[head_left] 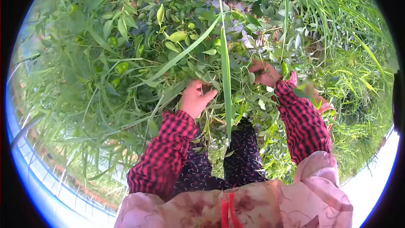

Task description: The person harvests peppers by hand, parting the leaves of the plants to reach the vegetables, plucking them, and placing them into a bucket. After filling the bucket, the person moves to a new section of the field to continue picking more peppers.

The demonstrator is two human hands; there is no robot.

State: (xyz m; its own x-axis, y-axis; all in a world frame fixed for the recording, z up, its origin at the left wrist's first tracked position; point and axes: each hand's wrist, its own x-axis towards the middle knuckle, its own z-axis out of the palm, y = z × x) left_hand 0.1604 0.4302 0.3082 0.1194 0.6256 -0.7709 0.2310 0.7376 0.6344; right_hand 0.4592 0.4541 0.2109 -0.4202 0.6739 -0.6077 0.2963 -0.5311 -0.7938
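My left hand (196, 100) reaches into the leafy pepper plants (177, 69), with a gap between thumb and fingers. Nothing shows in that gap except leaves and thin stems. To the right, my right hand (265, 74) is curled in among stems and leaves. Foliage covers its fingertips, so what they hold cannot be made out. A green pepper (284, 68) hangs close beside that hand's wrist. Above and between the hands is another green pepper (217, 43), partly behind leaves. A long grass blade (226, 76) crosses in front, between both hands.
More green peppers (121, 67) hang at the left. Tall grass (337, 21) grows thick on the right. Pale ground sheeting (247, 38) shows through the leaves. My legs in dark patterned trousers (242, 156) stand against the plants. A blurred pinkish shape (322, 102) lies beyond my right forearm.
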